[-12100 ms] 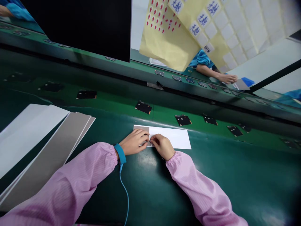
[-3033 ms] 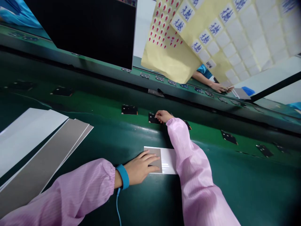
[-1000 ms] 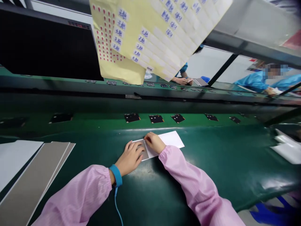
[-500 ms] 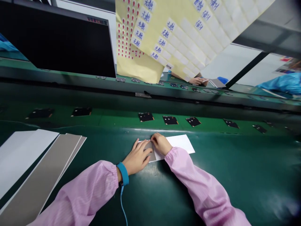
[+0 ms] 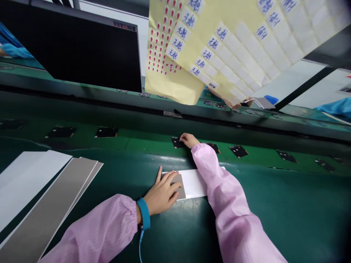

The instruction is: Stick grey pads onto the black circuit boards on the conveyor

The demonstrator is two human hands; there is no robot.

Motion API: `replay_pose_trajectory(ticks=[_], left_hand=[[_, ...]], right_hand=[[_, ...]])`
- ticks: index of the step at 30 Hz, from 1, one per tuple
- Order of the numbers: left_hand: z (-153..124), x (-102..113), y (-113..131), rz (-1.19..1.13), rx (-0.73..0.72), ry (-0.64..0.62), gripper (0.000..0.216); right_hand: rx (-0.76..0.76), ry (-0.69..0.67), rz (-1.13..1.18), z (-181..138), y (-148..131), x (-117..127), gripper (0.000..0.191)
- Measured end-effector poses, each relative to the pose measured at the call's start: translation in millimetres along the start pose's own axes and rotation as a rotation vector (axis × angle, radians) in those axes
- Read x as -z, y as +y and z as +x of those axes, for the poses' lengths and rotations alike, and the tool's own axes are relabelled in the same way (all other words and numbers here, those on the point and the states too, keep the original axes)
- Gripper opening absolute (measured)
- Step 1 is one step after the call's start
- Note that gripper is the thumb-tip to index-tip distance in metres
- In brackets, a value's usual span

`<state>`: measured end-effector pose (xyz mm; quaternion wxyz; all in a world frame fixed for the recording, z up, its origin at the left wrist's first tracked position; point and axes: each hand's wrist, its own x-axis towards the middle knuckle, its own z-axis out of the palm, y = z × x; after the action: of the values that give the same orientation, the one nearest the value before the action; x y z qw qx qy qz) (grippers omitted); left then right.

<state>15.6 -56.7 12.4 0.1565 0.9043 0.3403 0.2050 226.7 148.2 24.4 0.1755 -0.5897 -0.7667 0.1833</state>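
Note:
My left hand (image 5: pixel 163 191) lies flat with fingers spread over a grey piece (image 5: pixel 181 186) on a white sheet (image 5: pixel 196 182). A blue band (image 5: pixel 144 213) with a cord circles my left wrist. Farther forward, my right hand (image 5: pixel 189 140) has its thumb and fingertips pinched together at a black flat board (image 5: pixel 177 142) with small pale marks. Whether the fingertips hold some small thing cannot be seen. My right forearm covers part of the white sheet and partly hides another black board (image 5: pixel 214 147).
Several more black boards, one (image 5: pixel 238 151) to the right, lie along the green strip (image 5: pixel 139 140). Grey and white sheets (image 5: pixel 63 193) lie at left. A dark monitor (image 5: pixel 90 47) and hanging yellow sticker sheets (image 5: pixel 197 76) are ahead. Another person's hands (image 5: pixel 238 104) show behind.
My right hand has moved forward from the white sheet to the black board on the green strip. My left hand stays on the grey piece. The view has shifted slightly.

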Motion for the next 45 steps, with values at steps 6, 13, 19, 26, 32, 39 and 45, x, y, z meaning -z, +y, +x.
replay_pose_trajectory(ticks=[6,13,19,26,32,39,45], left_hand=[[1.1,0.4,0.3,-0.007,0.005,-0.011,0.021],[0.6,0.8,-0.4,-0.005,0.006,-0.03,0.021],[0.8,-0.3,-0.9,0.004,-0.002,-0.006,0.022],[-1.4,-5.2,-7.5,0.065,-0.044,-0.023,0.025],[-0.9,-13.7,-14.1,0.127,-0.098,0.007,0.025],[-1.3,-25.6,-25.6,0.104,-0.142,0.065,0.036],[-0.2,-26.5,-26.1,0.101,-0.162,0.058,0.034]], right_hand=[[-0.073,-0.061,-0.052,1.7,13.8,0.6,0.009],[-0.093,0.077,-0.085,-11.7,19.8,1.6,0.009],[0.097,0.105,-0.266,-47.0,19.9,-2.6,0.032],[-0.002,0.027,-0.387,-58.7,4.5,10.9,0.037],[-0.008,0.179,-0.281,-109.1,-35.0,5.9,0.035],[0.345,0.212,-0.283,-201.0,-74.3,-61.7,0.044],[0.324,0.224,-0.291,-210.6,-64.4,-64.5,0.048]])
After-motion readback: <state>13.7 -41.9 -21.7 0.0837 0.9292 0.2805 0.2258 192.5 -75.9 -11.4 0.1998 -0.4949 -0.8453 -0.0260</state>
